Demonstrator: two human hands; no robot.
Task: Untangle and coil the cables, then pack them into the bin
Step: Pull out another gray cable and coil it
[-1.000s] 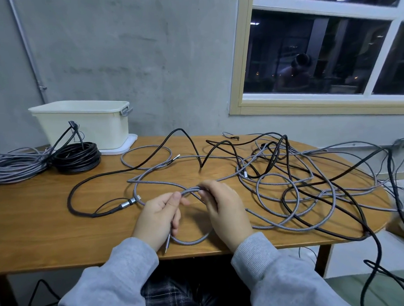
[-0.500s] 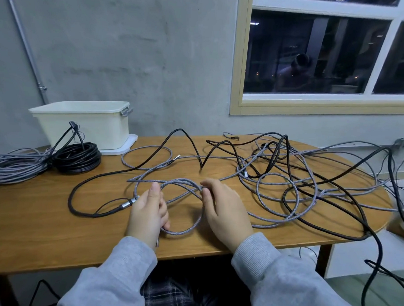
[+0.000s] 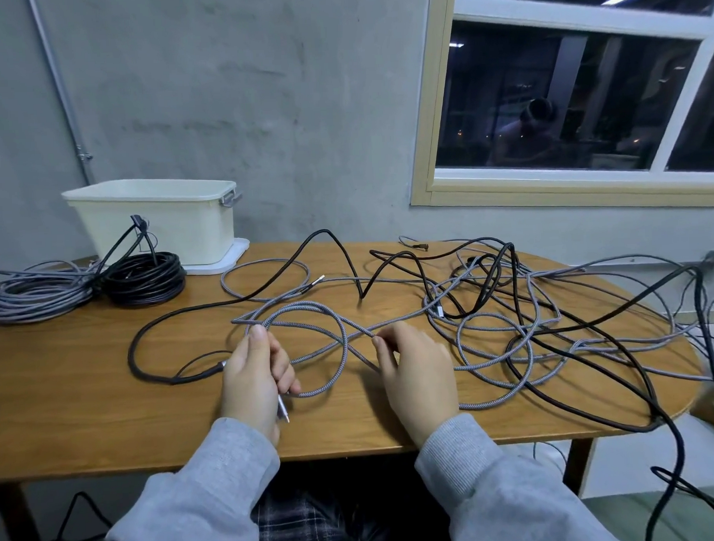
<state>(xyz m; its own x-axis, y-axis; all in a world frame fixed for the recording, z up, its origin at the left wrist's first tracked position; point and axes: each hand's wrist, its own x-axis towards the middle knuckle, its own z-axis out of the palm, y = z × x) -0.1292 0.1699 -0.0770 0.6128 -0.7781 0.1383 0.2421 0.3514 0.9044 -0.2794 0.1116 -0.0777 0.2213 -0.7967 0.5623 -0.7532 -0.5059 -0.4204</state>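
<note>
Wooden table [image 3: 68, 393], cables everywhere! Left hand [image 3: 256, 379] pinches the grey braided cable [image 3: 341, 339] loop, right hand [image 3: 415, 373] fingers closed on its strand. Tug hard and that black cable [image 3: 552, 344] tangle could cinch. Bin [image 3: 159, 220] waits back-left.

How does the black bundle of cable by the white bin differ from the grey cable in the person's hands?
The black bundle is wound into a tight, finished coil; the grey braided cable lies in loose, crossing loops.
The black bundle sits untouched beside the bin; the grey braided cable is held by the left hand and right hand.
Both rest on the wooden table.
</note>
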